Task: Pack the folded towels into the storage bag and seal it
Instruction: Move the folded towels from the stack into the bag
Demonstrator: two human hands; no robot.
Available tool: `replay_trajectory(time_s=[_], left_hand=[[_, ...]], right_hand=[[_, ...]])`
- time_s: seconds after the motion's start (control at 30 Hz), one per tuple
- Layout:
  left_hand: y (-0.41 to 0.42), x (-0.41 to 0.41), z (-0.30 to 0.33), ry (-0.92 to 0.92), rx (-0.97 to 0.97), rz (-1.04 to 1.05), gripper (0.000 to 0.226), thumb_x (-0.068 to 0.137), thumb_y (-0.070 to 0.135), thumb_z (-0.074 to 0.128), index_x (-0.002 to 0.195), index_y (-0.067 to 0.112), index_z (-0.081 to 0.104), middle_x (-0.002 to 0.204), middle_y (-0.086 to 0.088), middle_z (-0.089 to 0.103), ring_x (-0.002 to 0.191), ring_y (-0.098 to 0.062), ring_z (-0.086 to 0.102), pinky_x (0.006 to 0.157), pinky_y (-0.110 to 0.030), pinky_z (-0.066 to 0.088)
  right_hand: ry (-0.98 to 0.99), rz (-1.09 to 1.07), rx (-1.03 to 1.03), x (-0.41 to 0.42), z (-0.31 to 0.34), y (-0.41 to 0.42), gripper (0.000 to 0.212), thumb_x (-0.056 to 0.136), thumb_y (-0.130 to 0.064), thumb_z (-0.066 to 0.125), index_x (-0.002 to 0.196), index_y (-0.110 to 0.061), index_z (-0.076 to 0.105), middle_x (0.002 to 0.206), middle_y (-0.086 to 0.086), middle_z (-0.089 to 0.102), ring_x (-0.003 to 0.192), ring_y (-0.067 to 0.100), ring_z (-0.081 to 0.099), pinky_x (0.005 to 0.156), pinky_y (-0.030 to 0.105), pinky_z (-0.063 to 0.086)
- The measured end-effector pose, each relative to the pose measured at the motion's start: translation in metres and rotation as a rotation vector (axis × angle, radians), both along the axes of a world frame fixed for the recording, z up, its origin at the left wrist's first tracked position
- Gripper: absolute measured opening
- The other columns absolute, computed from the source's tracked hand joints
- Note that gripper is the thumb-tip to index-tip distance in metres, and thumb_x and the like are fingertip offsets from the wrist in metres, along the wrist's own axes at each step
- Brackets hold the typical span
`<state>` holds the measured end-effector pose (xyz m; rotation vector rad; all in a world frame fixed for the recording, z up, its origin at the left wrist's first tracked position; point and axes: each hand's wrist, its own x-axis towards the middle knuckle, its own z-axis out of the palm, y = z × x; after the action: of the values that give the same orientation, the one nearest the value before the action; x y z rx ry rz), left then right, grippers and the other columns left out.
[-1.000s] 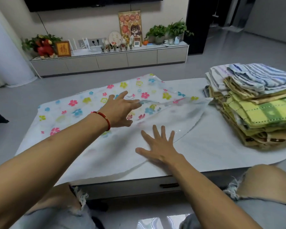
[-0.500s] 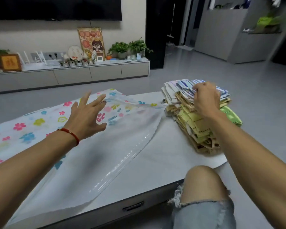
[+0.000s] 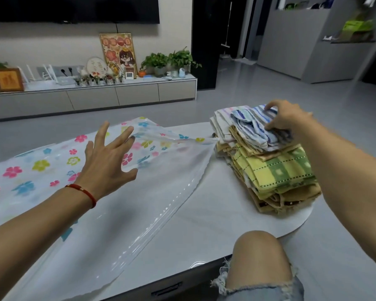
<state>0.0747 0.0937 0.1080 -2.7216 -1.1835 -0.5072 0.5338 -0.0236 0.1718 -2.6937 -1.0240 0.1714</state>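
Clear plastic with bright flowers on it makes up the storage bag (image 3: 52, 166). It lies flat on the pale tabletop (image 3: 215, 213) and covers the left side, reaching to the front edge. Its open mouth, with a shiny strip along it, runs from the front edge toward the far edge in the middle of the tabletop.

The left hand (image 3: 108, 161) has a red string (image 3: 85, 192) on its wrist. Its fingers are spread wide, so the grip is loose and holds nothing tight. The fingertips touch the top layer of the bag near the far edge, where that layer is lifted up a little.

The pile of towels (image 3: 269, 168) sits at the right edge of the tabletop, just beside the far tip of the bag mouth. It has yellow, green and tan folded towels, and a blue striped towel (image 3: 254, 127) lies on top.

The right hand (image 3: 284, 116) is on top of the pile. Its fingers are curled, and the grip pinches the blue striped towel between thumb and fingers.

A bare knee (image 3: 258, 257) shows below the front edge.
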Motion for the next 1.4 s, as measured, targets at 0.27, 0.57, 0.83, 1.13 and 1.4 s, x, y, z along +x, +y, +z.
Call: replay_trajectory(time_s=[0.27, 0.57, 0.83, 1.13, 1.4], left_hand=[[-0.001, -0.002, 0.013, 0.017, -0.036, 0.033, 0.093, 0.075, 0.049, 0.076, 0.151, 0.018, 0.033, 0.164, 0.007, 0.016, 0.149, -0.035, -0.009, 0.11, -0.071, 0.023], [-0.007, -0.008, 0.044, 0.04, -0.139, 0.016, 0.104, 0.074, 0.033, 0.078, 0.155, 0.023, 0.015, 0.163, 0.019, -0.006, 0.149, -0.03, -0.015, 0.105, -0.076, 0.026], [-0.015, -0.014, 0.072, -0.02, -0.142, -0.038, 0.103, 0.073, 0.029, 0.079, 0.155, 0.025, 0.016, 0.163, 0.022, -0.005, 0.149, -0.029, -0.013, 0.107, -0.072, 0.028], [-0.026, -0.022, 0.075, -0.102, -0.163, -0.18, 0.093, 0.073, 0.027, 0.066, 0.154, 0.031, 0.02, 0.159, 0.032, -0.004, 0.15, -0.014, -0.009, 0.108, -0.031, 0.017], [-0.026, -0.027, 0.07, -0.094, -0.168, -0.165, 0.098, 0.074, 0.019, 0.072, 0.154, 0.033, 0.019, 0.158, 0.035, -0.004, 0.15, -0.013, -0.007, 0.111, -0.034, 0.021]], right_hand=[[0.799, 0.221, 0.184, -0.022, 0.056, -0.042, 0.048, 0.087, -0.004, 0.075, 0.121, -0.039, 0.073, 0.125, 0.013, 0.07, 0.088, 0.035, 0.078, 0.067, 0.044, 0.064], [1.267, 0.627, 0.104, -0.188, -0.029, -0.036, 0.053, 0.091, 0.007, 0.058, 0.129, -0.028, 0.072, 0.138, -0.003, 0.069, 0.116, 0.029, 0.072, 0.083, 0.037, 0.064], [1.467, 0.114, 0.717, -0.276, -0.137, 0.104, 0.047, 0.101, 0.005, 0.051, 0.141, -0.02, 0.055, 0.12, 0.018, 0.068, 0.093, 0.033, 0.071, 0.075, 0.047, 0.062], [0.953, -0.046, 0.645, -0.294, -0.186, 0.198, 0.02, 0.093, -0.018, 0.061, 0.103, -0.006, 0.074, 0.082, 0.018, 0.077, 0.06, 0.032, 0.073, 0.062, 0.043, 0.066], [0.986, 0.055, 0.612, -0.273, -0.197, 0.23, 0.03, 0.095, -0.001, 0.053, 0.115, -0.011, 0.072, 0.109, 0.02, 0.074, 0.065, 0.023, 0.069, 0.065, 0.03, 0.066]])
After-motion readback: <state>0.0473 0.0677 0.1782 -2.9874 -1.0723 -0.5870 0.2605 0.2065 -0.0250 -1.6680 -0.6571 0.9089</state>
